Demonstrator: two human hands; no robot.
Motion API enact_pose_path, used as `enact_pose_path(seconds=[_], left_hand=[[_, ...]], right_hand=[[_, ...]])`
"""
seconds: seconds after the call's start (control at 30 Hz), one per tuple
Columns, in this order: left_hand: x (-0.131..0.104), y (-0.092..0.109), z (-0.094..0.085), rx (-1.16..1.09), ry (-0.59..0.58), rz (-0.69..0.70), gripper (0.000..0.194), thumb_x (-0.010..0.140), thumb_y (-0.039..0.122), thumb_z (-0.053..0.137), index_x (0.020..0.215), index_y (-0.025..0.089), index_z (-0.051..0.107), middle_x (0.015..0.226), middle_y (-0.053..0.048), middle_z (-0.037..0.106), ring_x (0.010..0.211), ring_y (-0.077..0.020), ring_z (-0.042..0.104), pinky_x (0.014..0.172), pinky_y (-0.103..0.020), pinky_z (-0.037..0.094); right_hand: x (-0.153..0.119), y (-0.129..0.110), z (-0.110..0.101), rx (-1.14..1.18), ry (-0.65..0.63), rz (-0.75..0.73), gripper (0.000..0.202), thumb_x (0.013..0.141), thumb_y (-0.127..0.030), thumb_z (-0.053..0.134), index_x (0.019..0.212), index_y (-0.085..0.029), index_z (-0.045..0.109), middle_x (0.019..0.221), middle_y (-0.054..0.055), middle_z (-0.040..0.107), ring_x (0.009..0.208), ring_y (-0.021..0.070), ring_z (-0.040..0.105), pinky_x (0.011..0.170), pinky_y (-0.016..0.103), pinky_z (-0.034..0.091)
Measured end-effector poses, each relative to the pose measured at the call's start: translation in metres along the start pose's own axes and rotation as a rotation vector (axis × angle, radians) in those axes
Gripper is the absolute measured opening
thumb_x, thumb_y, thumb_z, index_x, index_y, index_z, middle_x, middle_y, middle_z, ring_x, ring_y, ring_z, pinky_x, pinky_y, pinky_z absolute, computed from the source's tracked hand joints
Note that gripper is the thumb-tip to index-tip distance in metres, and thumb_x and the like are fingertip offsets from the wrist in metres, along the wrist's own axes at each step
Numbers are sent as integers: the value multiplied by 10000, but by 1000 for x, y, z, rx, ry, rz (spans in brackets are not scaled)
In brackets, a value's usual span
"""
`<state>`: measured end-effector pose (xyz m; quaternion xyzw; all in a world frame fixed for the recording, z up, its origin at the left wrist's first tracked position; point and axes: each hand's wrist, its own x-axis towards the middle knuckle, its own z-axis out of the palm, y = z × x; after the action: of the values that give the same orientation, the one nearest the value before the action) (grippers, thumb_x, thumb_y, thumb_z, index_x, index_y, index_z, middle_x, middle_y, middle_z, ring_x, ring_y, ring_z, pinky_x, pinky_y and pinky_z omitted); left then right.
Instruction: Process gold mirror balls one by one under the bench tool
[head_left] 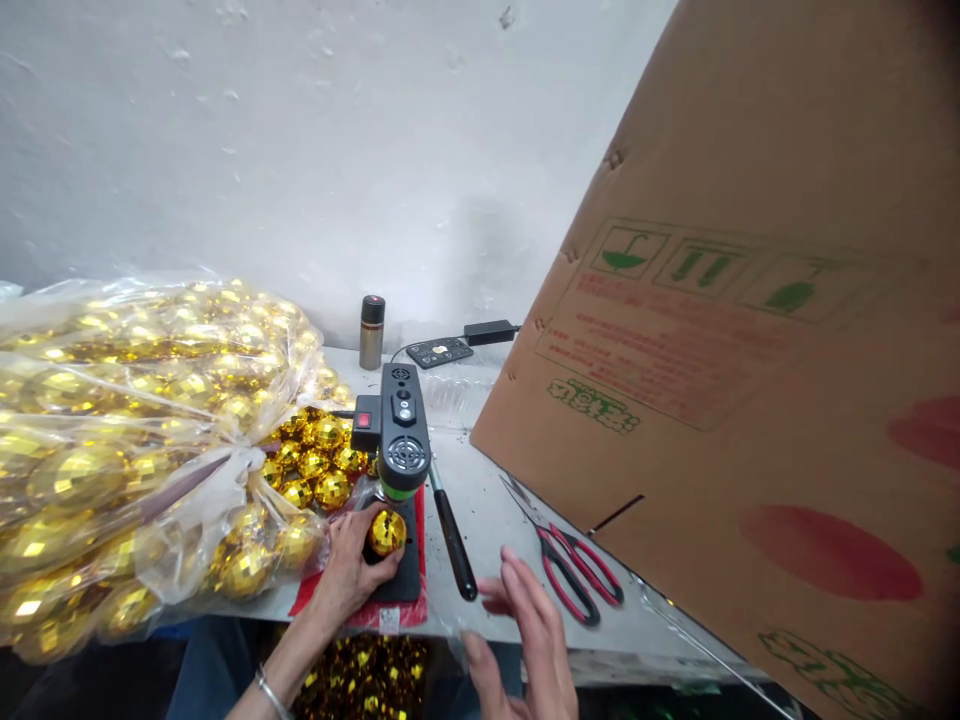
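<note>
My left hand [352,560] is closed around a shiny gold mirror-ball ornament [388,532], thumb and fingers on its sides. The ball sits over the black base [406,580] of a small black machine [405,420], just under its head with the round vents. My right hand [525,630] hovers in front of the table edge, fingers apart, with nothing visible in it. Close to its fingertips lies a black-handled screwdriver-like tool [454,545]. Red-and-black scissors [577,570] rest to its right.
Clear plastic bags of gold balls [97,460] fill the left side, with loose gold balls [315,465] beside the machine. A large cardboard box [712,400] leans over the right. Behind stand a bottle [372,332], a phone-like black slab [439,352] and a black adapter [489,332].
</note>
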<state>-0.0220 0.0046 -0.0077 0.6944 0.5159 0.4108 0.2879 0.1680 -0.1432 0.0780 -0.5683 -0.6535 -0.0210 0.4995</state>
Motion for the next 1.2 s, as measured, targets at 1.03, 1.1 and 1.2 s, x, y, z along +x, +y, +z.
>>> enact_pose_path(seconds=[1.03,1.1,1.2], left_hand=[[-7,-8,16,34,-32,51,514,772,284,755,1282,222,727,1163,-116,804,1108,-363,733,1025,-563,524],[-7,-8,16,33,-26,51,513,769,282,758,1277,224,728,1156,-112,804,1100,-358,734,1023,-562,525],[-7,-6,16,36,-25,48,509,771,287,760,1275,223,730,1142,-110,802,1082,-354,736,1012,-560,531]], right_hand=[[68,-10,81,283,286,-256,304,1084,-117,393,834,-230,523,766,-11,579,668,137,542,667,308,468],[66,-8,82,286,282,-240,294,1080,-116,394,847,-231,533,771,-10,585,674,142,546,668,313,467],[63,-5,84,275,291,-231,288,1081,-120,394,864,-230,548,777,-13,589,685,143,552,689,318,468]])
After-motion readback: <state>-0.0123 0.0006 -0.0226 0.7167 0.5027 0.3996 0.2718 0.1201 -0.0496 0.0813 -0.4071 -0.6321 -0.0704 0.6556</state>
